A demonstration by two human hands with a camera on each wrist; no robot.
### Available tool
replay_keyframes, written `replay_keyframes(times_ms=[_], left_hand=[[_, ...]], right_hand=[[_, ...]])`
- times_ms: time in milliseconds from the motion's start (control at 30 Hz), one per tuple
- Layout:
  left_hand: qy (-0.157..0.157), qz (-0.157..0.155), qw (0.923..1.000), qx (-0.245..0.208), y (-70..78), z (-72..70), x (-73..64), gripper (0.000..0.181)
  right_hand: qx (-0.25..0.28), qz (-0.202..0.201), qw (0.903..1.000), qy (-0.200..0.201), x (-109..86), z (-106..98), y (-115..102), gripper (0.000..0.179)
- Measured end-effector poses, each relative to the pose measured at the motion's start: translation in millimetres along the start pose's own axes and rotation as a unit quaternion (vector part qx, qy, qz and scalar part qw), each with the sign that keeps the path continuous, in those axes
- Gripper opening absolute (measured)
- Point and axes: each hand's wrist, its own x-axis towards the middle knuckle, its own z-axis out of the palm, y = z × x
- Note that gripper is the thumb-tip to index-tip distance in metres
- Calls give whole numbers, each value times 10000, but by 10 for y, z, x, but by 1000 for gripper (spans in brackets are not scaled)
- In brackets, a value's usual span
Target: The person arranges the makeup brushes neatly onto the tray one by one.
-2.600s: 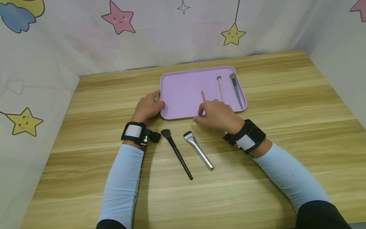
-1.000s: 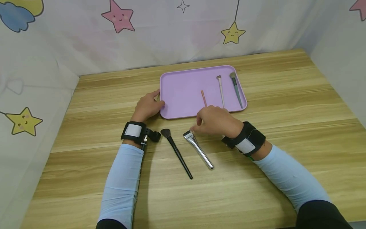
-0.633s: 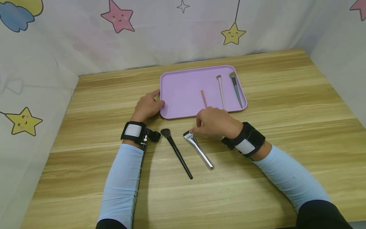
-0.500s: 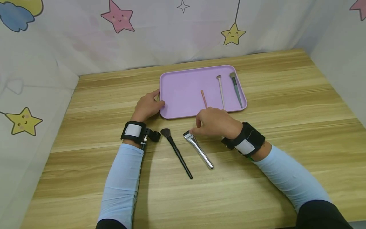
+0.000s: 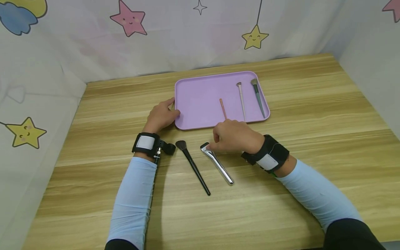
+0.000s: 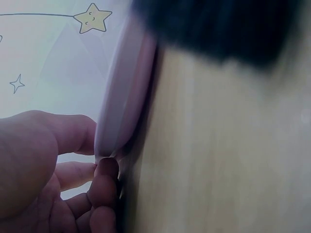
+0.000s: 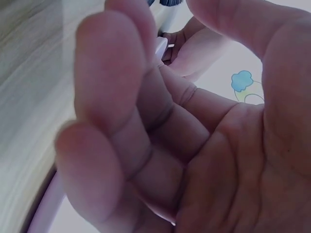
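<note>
Pinching the tray (image 5: 200, 100) left of centre, the left hand (image 5: 161, 116) probably steadies it; below centre, the right hand (image 5: 235, 137) is at the silver brush (image 5: 220, 168), grip unclear.

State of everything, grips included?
Tray, flat on table, edge held
Green brush, lying in tray
White brush, lying in tray
Pink brush, in tray, lower end hidden
Black brush, on table, untouched
Silver brush, on table, contact unclear
Left grip, pinching tray edge
Right grip, thumb apart from fingers, at silver brush
</note>
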Motion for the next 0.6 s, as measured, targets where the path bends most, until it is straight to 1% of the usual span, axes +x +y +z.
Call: replay_keyframes(times_ms=[100, 600], left_hand=[[7, 7, 10000, 12, 0, 2, -1, 69], [-18, -34, 10000, 7, 2, 10, -7, 69]], right_hand=[[-33, 2, 10000, -33, -4, 12, -7, 38], [-149, -332, 9992, -180, 0, 70, -34, 40]])
